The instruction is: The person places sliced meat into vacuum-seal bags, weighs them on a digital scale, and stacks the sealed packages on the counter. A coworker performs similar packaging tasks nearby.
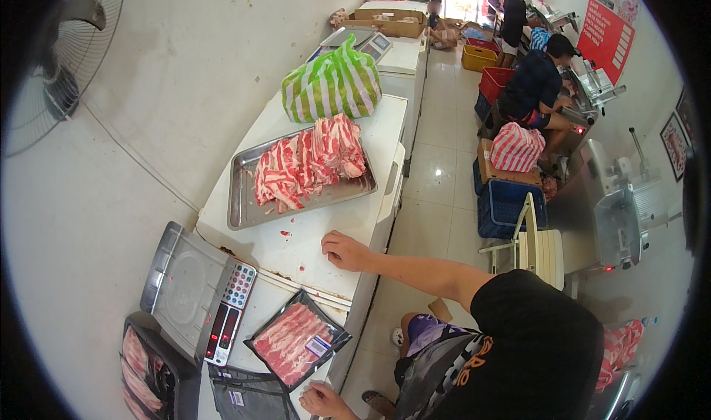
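Observation:
My right hand [346, 250], fingers curled, is over the white chest-freezer lid [326, 224] near a few red meat scraps; its palm side is hidden. Below it in the picture, my left hand [322, 401] is bent beside a dark flat package [252, 394]; what it grips, if anything, is hidden. A black tray of sliced meat in clear wrap [296, 338], with a small label, lies between my hands and the digital scale [222, 331]. Farther off, a metal tray [244, 211] holds a heap of raw, fatty meat strips [300, 168].
A green-striped plastic bag [331, 87] stands behind the metal tray. At the left, a dark container [194, 398] holds meat packs. A wall fan [63, 64] is above. Across the aisle are blue crates [511, 216], a folding chair [548, 253], slicing machines [611, 198] and several people working.

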Tool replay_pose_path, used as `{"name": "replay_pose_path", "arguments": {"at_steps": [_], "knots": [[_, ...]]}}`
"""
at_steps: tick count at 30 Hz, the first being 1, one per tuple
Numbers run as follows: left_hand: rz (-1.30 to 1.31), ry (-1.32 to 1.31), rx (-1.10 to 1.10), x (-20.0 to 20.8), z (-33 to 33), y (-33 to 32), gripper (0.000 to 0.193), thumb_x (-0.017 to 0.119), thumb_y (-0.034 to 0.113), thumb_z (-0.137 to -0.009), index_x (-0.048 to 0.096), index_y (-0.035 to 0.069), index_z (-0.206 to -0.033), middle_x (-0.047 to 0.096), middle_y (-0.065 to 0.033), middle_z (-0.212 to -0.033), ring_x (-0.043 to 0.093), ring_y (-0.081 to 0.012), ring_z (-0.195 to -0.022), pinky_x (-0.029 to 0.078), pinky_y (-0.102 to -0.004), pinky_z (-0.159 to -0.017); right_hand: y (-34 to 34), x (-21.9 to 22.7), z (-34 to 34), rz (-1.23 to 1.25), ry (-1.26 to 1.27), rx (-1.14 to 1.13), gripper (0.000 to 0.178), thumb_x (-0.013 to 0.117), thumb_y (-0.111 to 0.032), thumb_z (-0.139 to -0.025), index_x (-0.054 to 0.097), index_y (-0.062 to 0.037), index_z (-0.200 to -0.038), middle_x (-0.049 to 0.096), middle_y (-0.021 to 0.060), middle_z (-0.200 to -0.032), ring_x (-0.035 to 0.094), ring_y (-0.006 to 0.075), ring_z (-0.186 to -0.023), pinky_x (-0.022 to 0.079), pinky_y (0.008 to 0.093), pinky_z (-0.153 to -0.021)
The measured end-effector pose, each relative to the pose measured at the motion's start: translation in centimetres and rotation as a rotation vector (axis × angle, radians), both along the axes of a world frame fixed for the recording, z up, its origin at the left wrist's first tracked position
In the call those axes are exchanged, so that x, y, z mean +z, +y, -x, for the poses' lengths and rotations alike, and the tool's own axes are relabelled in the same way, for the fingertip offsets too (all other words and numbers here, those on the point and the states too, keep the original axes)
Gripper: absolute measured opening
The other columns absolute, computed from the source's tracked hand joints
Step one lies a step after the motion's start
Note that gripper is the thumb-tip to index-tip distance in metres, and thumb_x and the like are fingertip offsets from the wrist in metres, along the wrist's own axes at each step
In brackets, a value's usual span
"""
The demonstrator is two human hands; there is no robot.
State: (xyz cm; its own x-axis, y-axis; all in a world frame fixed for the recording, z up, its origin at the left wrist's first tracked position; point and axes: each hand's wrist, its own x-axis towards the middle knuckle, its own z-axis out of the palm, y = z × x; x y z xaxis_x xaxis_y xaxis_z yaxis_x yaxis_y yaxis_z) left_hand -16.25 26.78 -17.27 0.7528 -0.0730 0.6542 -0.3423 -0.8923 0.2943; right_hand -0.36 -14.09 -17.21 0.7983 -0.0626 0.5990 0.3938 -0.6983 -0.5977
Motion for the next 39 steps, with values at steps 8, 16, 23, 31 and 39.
{"name": "replay_pose_path", "arguments": {"at_steps": [8, 16, 23, 31, 39], "knots": [[0.017, -0.022, 0.052, -2.5, -0.3, 1.6, 0.035, 0.066, 0.003, -0.098, 0.051, 0.003, -0.067, 0.047, -0.0155, -0.065, 0.050, -0.0367, -0.064, 0.040, -0.0499, -0.064, 0.2, 0.0, -0.1, -0.009, 0.009, 0.010, 0.014, 0.067, 0.004, -0.080, 0.063, -0.0014, -0.092, 0.061, 0.0117, -0.104, 0.059, 0.0325, -0.106, 0.051, 0.0413, -0.093], [-0.002, 0.021, 0.077, -2.2, -0.7, 1.0, 0.036, 0.066, 0.006, -0.098, 0.050, 0.002, -0.066, 0.049, -0.0161, -0.065, 0.052, -0.0371, -0.066, 0.041, -0.0501, -0.065, -0.4, -0.3, 0.4, -0.015, 0.020, -0.008, 0.013, 0.066, 0.004, -0.081, 0.062, -0.0012, -0.092, 0.061, 0.0116, -0.104, 0.059, 0.0323, -0.107, 0.051, 0.0412, -0.094], [0.000, 0.007, 0.057, -2.5, -0.5, 1.4, 0.036, 0.064, 0.004, -0.099, 0.049, 0.002, -0.066, 0.047, -0.0161, -0.064, 0.050, -0.0372, -0.065, 0.040, -0.0501, -0.066, -0.1, 0.0, 0.1, -0.043, -0.013, 0.031, 0.013, 0.066, 0.003, -0.082, 0.061, -0.0021, -0.093, 0.061, 0.0113, -0.104, 0.058, 0.0323, -0.108, 0.051, 0.0413, -0.094], [0.026, 0.004, 0.010, -2.1, -0.6, 1.5, 0.034, 0.064, 0.003, -0.099, 0.051, 0.000, -0.067, 0.046, -0.0162, -0.064, 0.048, -0.0372, -0.064, 0.039, -0.0499, -0.066, 0.1, -0.2, 0.1, -0.022, -0.030, 0.014, 0.017, 0.066, 0.007, -0.080, 0.062, -0.0020, -0.093, 0.060, 0.0106, -0.104, 0.059, 0.0313, -0.107, 0.051, 0.0402, -0.091], [0.011, -0.047, -0.013, -3.1, -0.9, 1.9, 0.036, 0.064, 0.004, -0.099, 0.050, 0.001, -0.066, 0.046, -0.0155, -0.064, 0.048, -0.0367, -0.063, 0.039, -0.0504, -0.065, -0.4, -0.6, 0.3, -0.038, -0.027, 0.006, 0.017, 0.067, 0.007, -0.080, 0.062, -0.0020, -0.093, 0.061, 0.0113, -0.105, 0.059, 0.0322, -0.106, 0.051, 0.0404, -0.092]]}}
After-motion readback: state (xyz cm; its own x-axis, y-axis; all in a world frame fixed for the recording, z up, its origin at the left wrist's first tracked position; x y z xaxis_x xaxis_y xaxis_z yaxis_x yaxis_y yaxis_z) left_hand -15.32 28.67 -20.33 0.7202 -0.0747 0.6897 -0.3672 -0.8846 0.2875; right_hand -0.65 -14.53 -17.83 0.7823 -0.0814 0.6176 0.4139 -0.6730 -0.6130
